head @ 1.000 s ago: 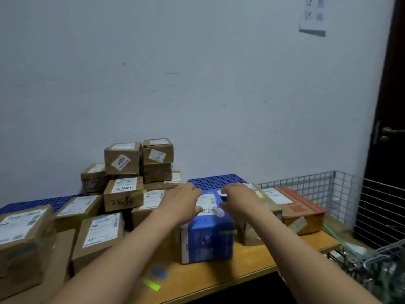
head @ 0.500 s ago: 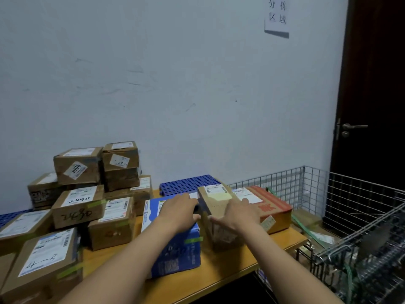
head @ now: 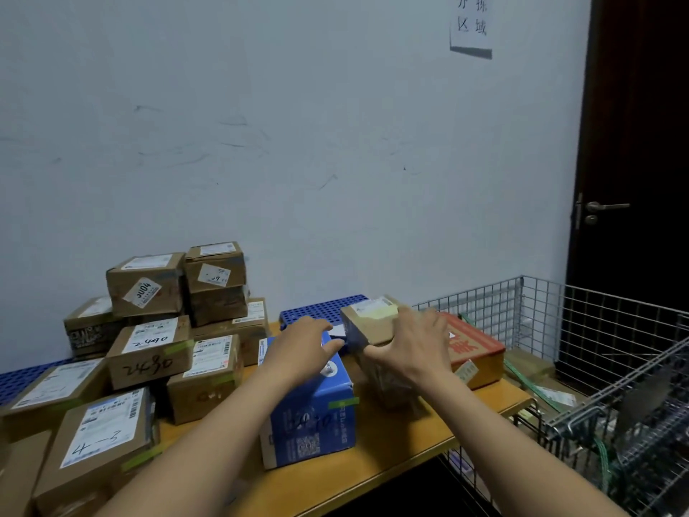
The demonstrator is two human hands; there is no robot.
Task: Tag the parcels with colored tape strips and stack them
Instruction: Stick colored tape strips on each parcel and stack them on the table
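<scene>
Head view: the right hand (head: 410,348) grips the tilted brown parcel (head: 367,328), close beside the blue parcel (head: 309,423) on its right; the left hand (head: 302,348) lies relaxed on the blue one's top. Best to press that palm down, so the brown parcel lifts clear without dragging its neighbour

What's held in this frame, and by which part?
The right hand grips the brown parcel over its top right edge; the left hand meets its left side, grip unclear.
</scene>
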